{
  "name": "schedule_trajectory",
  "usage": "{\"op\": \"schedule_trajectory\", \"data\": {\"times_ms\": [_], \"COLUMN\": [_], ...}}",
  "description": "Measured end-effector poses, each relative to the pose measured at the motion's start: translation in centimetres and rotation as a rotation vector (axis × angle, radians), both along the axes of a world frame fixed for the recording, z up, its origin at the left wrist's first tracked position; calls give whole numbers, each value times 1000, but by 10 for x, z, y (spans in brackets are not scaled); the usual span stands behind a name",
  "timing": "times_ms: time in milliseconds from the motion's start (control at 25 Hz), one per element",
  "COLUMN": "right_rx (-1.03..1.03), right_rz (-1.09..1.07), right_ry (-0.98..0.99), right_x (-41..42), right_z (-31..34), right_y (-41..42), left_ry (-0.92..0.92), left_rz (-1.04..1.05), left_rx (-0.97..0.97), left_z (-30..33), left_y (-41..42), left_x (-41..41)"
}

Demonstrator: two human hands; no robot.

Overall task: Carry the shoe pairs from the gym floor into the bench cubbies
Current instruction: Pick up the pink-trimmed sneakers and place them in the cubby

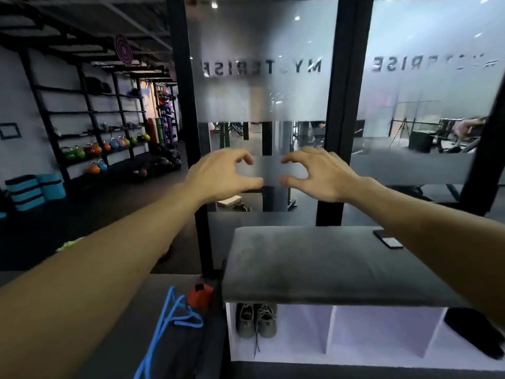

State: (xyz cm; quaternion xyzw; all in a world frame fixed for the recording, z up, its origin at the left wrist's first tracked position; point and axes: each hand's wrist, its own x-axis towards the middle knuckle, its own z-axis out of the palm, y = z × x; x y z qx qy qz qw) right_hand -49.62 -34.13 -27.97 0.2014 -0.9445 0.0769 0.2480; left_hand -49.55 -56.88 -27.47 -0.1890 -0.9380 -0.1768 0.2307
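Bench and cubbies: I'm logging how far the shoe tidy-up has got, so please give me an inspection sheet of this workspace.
Surface: grey cushioned bench over white cubbies.
Job's things: one pair of grey sneakers stands in the left cubby, a lace trailing out; the middle cubby is empty.
Clutter: phone on the bench top; dark item by the right cubby, unclear; orange cone left of the bench.
Hands: left hand and right hand are raised, open, holding nothing.
Cables: blue rope beside the bench.
Surroundings: frosted glass partition; rack of kettlebells at left.
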Motion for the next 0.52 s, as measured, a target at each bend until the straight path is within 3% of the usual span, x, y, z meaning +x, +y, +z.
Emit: {"op": "schedule_trajectory", "data": {"times_ms": [120,240,360,520], "right_rx": [-9,-30,-89,-143], "right_rz": [-2,26,70,193], "right_ry": [33,18,-26,-122], "right_x": [76,134,192,250], "right_z": [116,193,252,284], "right_y": [0,0,2,3], "left_ry": [43,56,22,-47], "left_rz": [-18,-11,-17,26], "left_rx": [-42,-90,-102,-85], "left_z": [125,210,265,289], "left_y": [-3,-5,-8,-20], "left_x": [73,135,198,270]}}
